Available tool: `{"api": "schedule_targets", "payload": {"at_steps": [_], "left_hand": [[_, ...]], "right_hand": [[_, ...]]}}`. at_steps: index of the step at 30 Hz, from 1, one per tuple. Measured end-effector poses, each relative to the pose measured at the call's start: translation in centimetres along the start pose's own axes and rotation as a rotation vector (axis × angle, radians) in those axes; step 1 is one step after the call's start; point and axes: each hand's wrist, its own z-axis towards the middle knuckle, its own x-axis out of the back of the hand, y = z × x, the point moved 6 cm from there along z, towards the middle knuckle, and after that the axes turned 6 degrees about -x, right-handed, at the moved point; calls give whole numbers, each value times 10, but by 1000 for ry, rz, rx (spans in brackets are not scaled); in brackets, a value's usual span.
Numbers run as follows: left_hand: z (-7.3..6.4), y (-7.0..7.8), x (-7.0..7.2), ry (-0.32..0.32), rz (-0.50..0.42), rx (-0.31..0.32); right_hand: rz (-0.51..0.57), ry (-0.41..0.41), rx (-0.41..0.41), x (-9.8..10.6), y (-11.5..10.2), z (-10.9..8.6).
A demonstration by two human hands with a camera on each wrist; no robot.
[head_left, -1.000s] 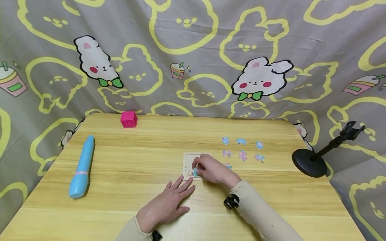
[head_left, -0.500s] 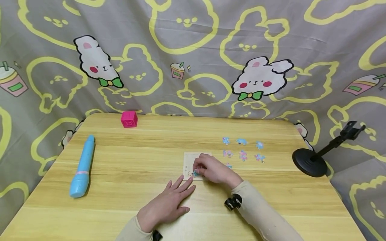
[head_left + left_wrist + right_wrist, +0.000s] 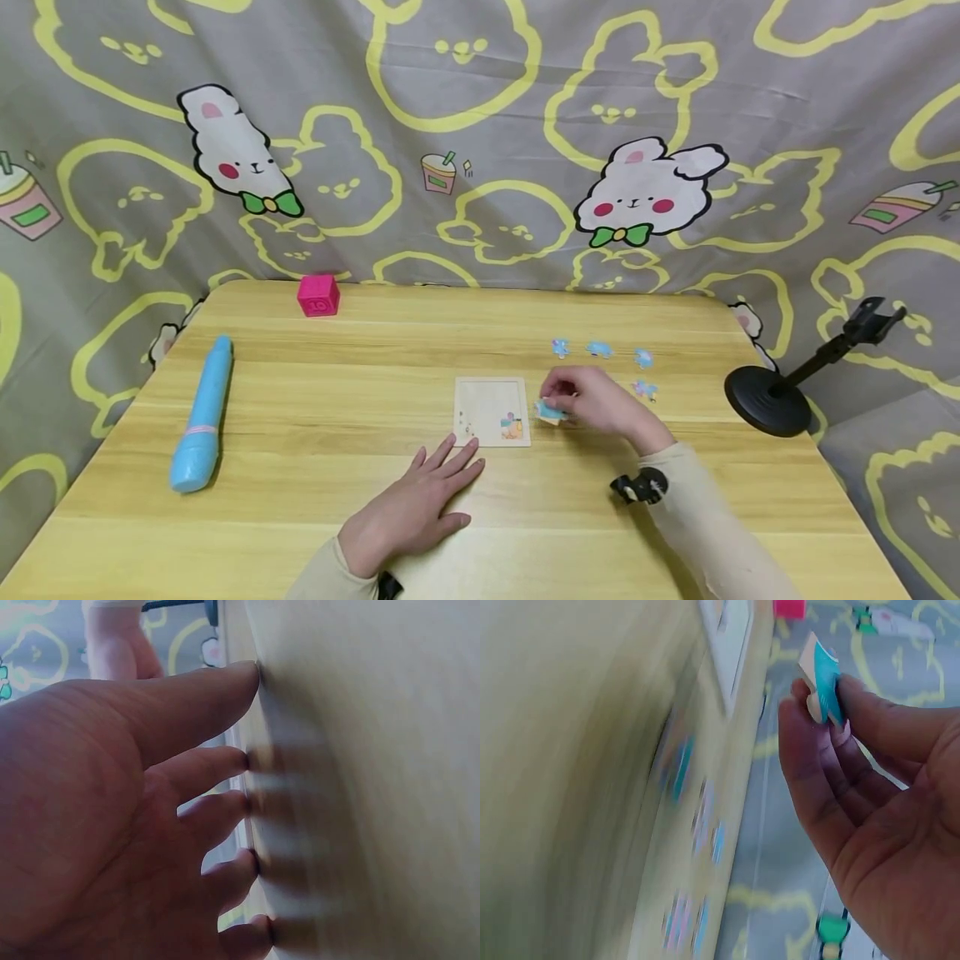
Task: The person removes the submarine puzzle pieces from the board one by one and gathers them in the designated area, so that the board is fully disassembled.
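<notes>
My right hand (image 3: 596, 402) pinches a blue jigsaw piece (image 3: 550, 410) between thumb and fingers, just right of a square wooden puzzle board (image 3: 486, 400). In the right wrist view the jigsaw piece (image 3: 825, 682) is tilted, showing its pale wooden edge. Another piece (image 3: 512, 428), orange and pink, lies in the board's lower right corner. My left hand (image 3: 416, 512) is spread palm down, its longest fingertips at the board's near left edge. The left wrist view shows the left hand's fingertips (image 3: 246, 802) pressed to the wood.
Several loose blue and pink pieces (image 3: 599, 349) lie at the right back of the table (image 3: 337, 467); my right hand hides others. A blue microphone-shaped toy (image 3: 201, 417) lies left, a pink cube (image 3: 318, 296) stands at the back, and a black stand (image 3: 768, 402) at the right.
My right hand has moved right, off the board, with the blue piece, uncovering the orange and pink piece in the corner. The left hand has stayed put.
</notes>
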Motion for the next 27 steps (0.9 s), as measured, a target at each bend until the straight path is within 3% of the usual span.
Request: {"api": "schedule_targets", "payload": {"at_steps": [7, 14, 21, 27], "left_hand": [[-1, -1, -1, -3, -6, 3], [-2, -2, 0, -2, 2, -3], [-1, -2, -1, 2, -11, -7], [-1, -1, 0, 5, -17, -8]], "right_hand": [[-34, 16, -55, 27, 40, -24], [-7, -26, -140, 30, 67, -33], [-49, -11, -141, 28, 76, -34], [-94, 60, -190, 30, 77, -36]]}}
